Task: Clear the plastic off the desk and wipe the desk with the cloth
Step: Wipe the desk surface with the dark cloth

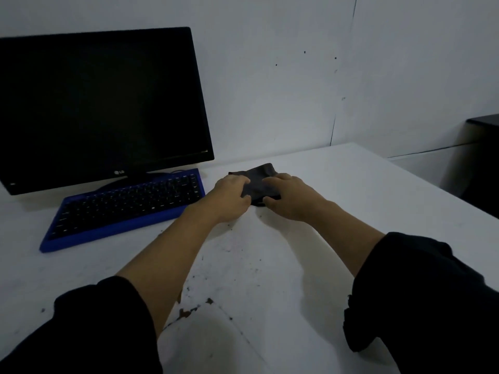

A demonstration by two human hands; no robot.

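Note:
A dark grey cloth [258,179] lies bunched on the white desk [337,190], towards the back, right of the keyboard. My left hand [229,198] grips its left side with fingers curled over the fabric. My right hand [289,197] grips its right side the same way, thumb near the cloth's front edge. Both hands rest on the desk surface with the cloth between them. No plastic shows anywhere in view.
A blue keyboard [127,206] sits left of my hands, in front of a black monitor [100,103]. The desk has dark specks and chipped brown patches [189,311] near me. A dark cabinet [483,157] stands beyond the desk's right edge.

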